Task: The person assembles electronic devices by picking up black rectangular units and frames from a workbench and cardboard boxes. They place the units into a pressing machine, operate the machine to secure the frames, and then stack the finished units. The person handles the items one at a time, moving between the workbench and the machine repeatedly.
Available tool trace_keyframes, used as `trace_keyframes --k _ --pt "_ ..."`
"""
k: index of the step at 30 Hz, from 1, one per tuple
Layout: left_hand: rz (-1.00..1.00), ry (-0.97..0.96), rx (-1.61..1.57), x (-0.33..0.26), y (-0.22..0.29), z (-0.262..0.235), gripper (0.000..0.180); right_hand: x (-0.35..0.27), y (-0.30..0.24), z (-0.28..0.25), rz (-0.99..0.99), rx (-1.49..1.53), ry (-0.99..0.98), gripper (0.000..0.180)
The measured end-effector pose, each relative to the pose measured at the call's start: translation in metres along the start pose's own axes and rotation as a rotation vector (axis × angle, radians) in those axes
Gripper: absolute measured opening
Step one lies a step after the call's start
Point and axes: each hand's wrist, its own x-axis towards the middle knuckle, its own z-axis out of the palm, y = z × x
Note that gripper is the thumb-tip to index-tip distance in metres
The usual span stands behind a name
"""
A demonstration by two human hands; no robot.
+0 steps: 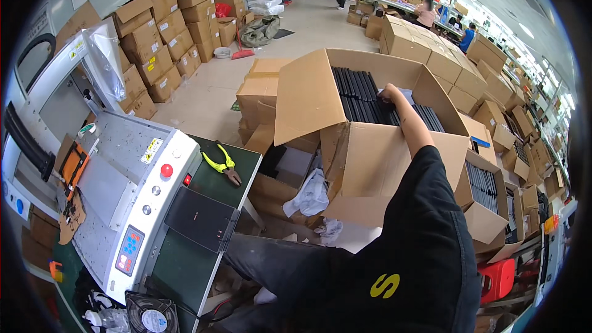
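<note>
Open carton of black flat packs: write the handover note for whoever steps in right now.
Right hand: reaching into the large open carton, on the rows of black flat packs; grip not clear.
Left hand: out of view.
Yellow-handled pliers lie on the green machine table.
Done: carton flaps open.
Left: the packs stand in the carton; none lifted out yet.

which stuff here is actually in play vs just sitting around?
In play:
right hand, reaching into the open carton
big open carton
black flat items stacked inside it

Lying about:
yellow-handled pliers on the green table
grey machine with red button
small fan
white crumpled wrap
red stool
</note>
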Motion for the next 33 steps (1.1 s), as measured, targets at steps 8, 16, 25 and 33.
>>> trace_keyframes --k 8,16,25,33 --pt "0.022 -0.07 0.036 0.004 -0.006 0.008 0.071 -0.023 0.008 -0.042 -0.031 0.723 0.602 0.028" --pt "-0.099 0.022 -0.129 -0.031 0.027 -0.021 0.061 -0.216 -0.118 -0.074 -1.075 2.156 -0.537 0.022" --pt "0.395 -0.039 -1.08 -0.049 0.078 -0.063 0.045 -0.44 -0.221 0.055 -1.155 0.912 -0.974 0.022" --pt "0.251 0.001 -1.138 -0.043 0.038 -0.054 0.035 -0.622 -0.234 0.15 -1.599 0.477 -1.591 0.027"
